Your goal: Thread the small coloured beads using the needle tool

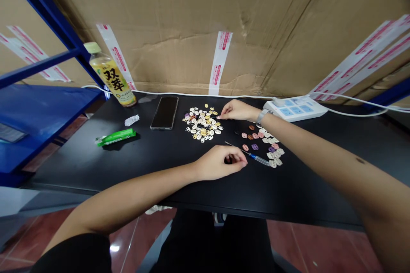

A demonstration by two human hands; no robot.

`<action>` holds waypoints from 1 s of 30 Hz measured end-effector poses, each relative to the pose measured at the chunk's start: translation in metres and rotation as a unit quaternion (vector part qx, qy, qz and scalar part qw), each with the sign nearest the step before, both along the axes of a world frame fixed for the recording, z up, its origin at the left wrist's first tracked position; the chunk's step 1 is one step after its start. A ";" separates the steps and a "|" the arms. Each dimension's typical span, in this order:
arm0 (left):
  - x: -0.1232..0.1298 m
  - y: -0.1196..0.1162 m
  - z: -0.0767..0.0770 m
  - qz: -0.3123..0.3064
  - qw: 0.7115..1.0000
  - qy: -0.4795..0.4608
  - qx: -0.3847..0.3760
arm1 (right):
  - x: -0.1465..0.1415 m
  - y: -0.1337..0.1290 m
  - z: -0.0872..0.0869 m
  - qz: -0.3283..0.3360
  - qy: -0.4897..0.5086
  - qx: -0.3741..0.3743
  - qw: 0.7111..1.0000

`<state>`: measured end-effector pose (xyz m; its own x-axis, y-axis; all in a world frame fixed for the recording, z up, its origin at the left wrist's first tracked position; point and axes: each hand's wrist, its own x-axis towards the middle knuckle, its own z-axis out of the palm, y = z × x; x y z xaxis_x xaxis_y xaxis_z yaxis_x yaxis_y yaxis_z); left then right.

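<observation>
My right hand [234, 110] reaches to the right edge of a pile of small oval pieces [202, 124], mostly cream and yellow, its fingers pinched at a pale piece. My left hand [224, 162] rests on the black table nearer the front edge, its fingertips and thumb pressed together; anything between them is too small to tell. Just beyond its fingertips lies a screwdriver [259, 160] with a clear and blue handle. Pink, brown, purple and white pieces [272, 140] are spread below my right wrist, apart from the pile.
A phone [164, 113], a green packet [116, 137] and a crumpled white wrapper [132, 120] lie left of the pile. A yellow-labelled bottle [112, 76] stands at the back left. A white power strip [295, 108] sits back right, with cables along the cardboard wall [179, 30].
</observation>
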<state>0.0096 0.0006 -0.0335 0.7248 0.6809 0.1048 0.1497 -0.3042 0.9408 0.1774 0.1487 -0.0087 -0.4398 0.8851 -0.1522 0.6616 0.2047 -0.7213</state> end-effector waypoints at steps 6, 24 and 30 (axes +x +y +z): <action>0.000 0.000 0.000 -0.002 1.000 0.003 0.000 | -0.001 0.000 0.001 -0.006 -0.020 0.004 1.000; -0.001 0.000 0.003 -0.003 1.000 0.004 0.003 | 0.011 -0.028 0.020 -0.008 -0.009 0.084 0.996; -0.001 -0.004 0.006 -0.036 0.999 0.008 0.029 | 0.049 -0.100 0.038 0.122 -0.133 0.194 0.964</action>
